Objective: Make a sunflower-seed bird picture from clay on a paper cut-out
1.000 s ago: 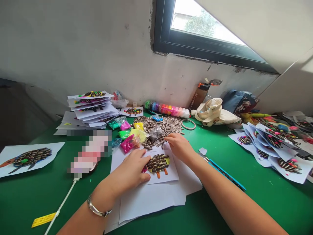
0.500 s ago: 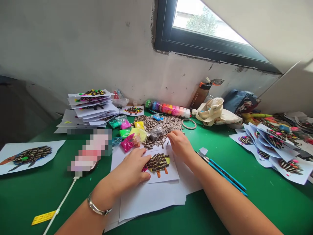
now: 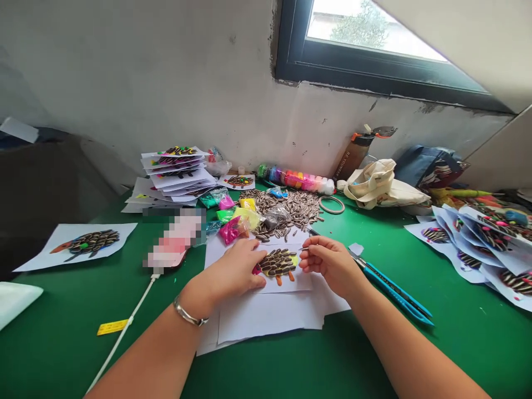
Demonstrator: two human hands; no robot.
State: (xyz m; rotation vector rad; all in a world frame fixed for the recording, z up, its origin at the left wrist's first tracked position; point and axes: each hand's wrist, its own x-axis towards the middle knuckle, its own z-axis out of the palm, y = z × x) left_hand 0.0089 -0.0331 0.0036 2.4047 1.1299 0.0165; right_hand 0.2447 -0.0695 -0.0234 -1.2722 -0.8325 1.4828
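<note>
While right fingers (image 3: 312, 259) pinch seed (image 3: 303, 249), packets (image 3: 226, 216) beyond, tool (image 3: 394, 289) beside.

Daylight enters through the upper-right window (image 3: 361, 27), its view partly washed out; the wall (image 3: 145, 83) dims leftward; coarse pixelation masks one object (image 3: 177, 238).

Sunflower-seed animal picture (image 3: 281, 264), lying flat on white paper sheets (image 3: 270, 317): overlapping dark, pale-edged seeds (image 3: 275, 260) over a yellow body (image 3: 295, 260), magenta at the left end, two short orange legs (image 3: 279, 280) below. A single sunflower seed (image 3: 303, 249), dark and slender, pinched by the right hand (image 3: 333, 265) just beside the yellow right end.
</note>
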